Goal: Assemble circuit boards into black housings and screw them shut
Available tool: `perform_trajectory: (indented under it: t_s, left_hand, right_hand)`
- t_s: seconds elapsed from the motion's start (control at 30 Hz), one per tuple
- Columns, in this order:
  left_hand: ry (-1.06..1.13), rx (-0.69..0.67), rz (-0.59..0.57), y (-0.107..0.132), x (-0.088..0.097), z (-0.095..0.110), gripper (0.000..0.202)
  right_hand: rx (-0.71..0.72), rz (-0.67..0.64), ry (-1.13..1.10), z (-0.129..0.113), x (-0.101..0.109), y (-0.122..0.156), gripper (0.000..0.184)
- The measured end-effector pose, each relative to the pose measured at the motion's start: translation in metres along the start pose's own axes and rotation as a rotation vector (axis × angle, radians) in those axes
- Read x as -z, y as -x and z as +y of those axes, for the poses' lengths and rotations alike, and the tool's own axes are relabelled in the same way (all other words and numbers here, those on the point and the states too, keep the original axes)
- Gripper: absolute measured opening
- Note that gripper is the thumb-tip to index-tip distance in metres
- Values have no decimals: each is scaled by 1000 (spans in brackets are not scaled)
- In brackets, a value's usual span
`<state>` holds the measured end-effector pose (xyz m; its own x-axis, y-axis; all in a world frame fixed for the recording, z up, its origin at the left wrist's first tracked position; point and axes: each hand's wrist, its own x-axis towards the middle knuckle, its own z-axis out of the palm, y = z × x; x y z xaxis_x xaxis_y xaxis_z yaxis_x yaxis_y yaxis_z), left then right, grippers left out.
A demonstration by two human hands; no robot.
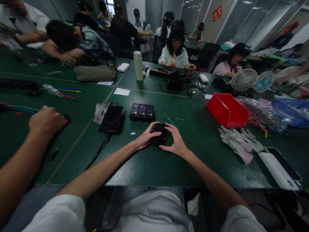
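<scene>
Left hand [146, 138] is gripping the small black device [159, 134] from its left side, fingers curling over the top edge, thumb toward you. Right hand [175, 141] is clamping the same device from the right, fingers spread and arched over it. You're holding it between both hands just above centre frame, resting on or barely off the green table [154, 167]; can't tell which.

Just above your hands, a row of three dark modules [141, 111] is sitting side by side on the table, near the device but not touching it. Left of those, a black phone [111, 118] is lying flat with a cable trailing down toward the table edge, and a crumpled grey cloth [100, 111] is lying against its upper left corner.

Right of centre, a red plastic bin [228, 110] is sitting tilted, open side facing upper left. Below it, a pair of white work gloves [238, 143] is lying in a heap. Lower right, a white power bank [277, 170] is lying beside a dark phone.

Far left, another person's fist [47, 120] is resting closed on the neighbouring table, well apart from your hands. A pale bottle [138, 65] is standing upright in the upper centre.
</scene>
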<state>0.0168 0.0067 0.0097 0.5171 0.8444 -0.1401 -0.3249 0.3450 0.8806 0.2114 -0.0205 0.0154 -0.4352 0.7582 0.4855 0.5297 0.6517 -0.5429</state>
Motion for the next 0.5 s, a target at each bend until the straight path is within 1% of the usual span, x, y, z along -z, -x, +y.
perform_trajectory:
  t_s: [0.13, 0.3, 0.5]
  left_hand:
    - [-16, -13, 9, 0, 1, -1, 62]
    - [-22, -5, -2, 0, 0, 0, 60]
    - [-29, -40, 43, 0, -3, 0, 59]
  right_hand:
    - [4, 7, -14, 0, 0, 0, 87]
    - [5, 3, -16, -1, -1, 0, 83]
    - [-50, 21, -66, -3, -2, 0, 83]
